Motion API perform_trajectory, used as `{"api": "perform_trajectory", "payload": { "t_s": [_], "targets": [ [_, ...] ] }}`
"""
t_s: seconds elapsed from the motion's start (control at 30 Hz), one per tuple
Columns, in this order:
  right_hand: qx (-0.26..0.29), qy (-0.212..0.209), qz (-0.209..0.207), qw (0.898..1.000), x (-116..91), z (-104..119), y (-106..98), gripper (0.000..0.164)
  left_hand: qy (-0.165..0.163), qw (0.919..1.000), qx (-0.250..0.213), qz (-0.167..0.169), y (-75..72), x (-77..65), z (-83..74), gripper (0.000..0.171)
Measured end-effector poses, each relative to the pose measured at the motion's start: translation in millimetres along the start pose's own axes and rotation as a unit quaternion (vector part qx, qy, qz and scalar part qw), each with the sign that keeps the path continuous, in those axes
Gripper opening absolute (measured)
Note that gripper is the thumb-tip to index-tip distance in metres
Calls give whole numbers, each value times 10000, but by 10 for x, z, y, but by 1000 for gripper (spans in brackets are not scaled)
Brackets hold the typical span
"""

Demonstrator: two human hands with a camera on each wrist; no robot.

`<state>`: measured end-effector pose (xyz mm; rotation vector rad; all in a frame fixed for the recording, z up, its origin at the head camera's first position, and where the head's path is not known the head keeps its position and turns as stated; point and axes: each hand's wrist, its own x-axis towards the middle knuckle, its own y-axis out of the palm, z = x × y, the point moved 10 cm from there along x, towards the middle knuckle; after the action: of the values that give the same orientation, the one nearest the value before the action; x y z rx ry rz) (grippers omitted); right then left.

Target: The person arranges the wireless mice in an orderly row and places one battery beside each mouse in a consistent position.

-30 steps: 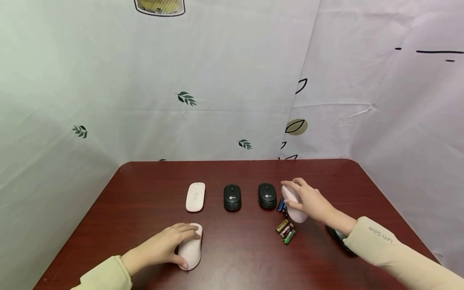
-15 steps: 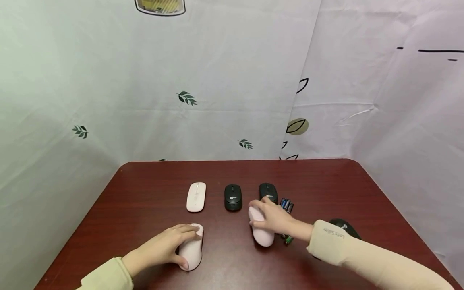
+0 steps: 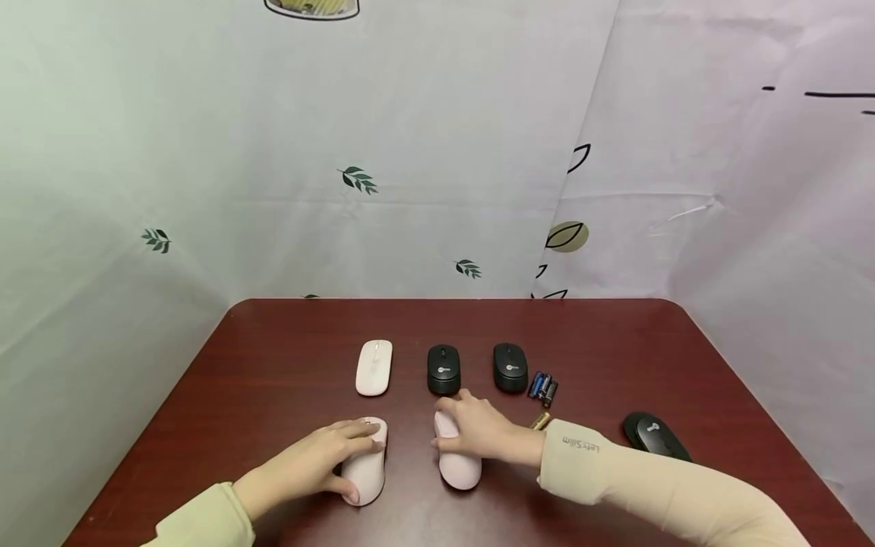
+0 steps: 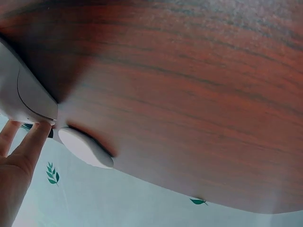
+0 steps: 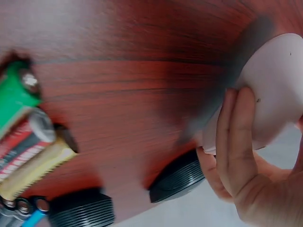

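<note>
Right grip (image 3: 475,430) had a pale pink, rounded plastic mouse (image 3: 461,469) over the dark-red wood-grain desk (image 3: 287,365)
Probably light, stiff, kinda slick, so its sides seemed best; left grip (image 3: 324,454) held a second pale plastic mouse (image 3: 366,477).

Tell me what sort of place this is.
Likely a curtained-off workspace: a printed sheet hangs behind and beside a reddish-brown table holding computer mice and batteries.

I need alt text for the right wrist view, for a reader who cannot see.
The right hand grips a pale mouse at the picture's right edge. Batteries lie on the reddish table at left, with two black mice near the bottom.
</note>
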<state>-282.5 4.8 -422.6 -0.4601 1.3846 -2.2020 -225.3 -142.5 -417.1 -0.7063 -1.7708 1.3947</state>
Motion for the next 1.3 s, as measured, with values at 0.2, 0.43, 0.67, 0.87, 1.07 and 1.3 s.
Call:
{"api": "perform_trajectory", "payload": {
  "t_s": [0.2,0.43,0.67,0.87,1.07,1.3],
  "targets": [
    [-506,111,162,9985,13,120,83,46,-82,9998,-182,32,-5,-5,29,64],
    [-1135,178,60,9934,41,201,142,50,-324,9987,-368,140,25,-5,74,66],
    [-1419,255,-42,9895,62,211,173,49,-335,9984,-410,193,42,-13,76,67],
    [-1359,261,-159,9902,85,188,159,48,-242,9991,-347,83,22,-2,67,67],
    [-1318,408,-123,9904,144,126,166,47,-168,9993,-336,-14,15,1,59,66],
    [-1529,524,70,9868,155,112,210,47,-197,9991,-365,13,48,1,55,66]
  ]
}}
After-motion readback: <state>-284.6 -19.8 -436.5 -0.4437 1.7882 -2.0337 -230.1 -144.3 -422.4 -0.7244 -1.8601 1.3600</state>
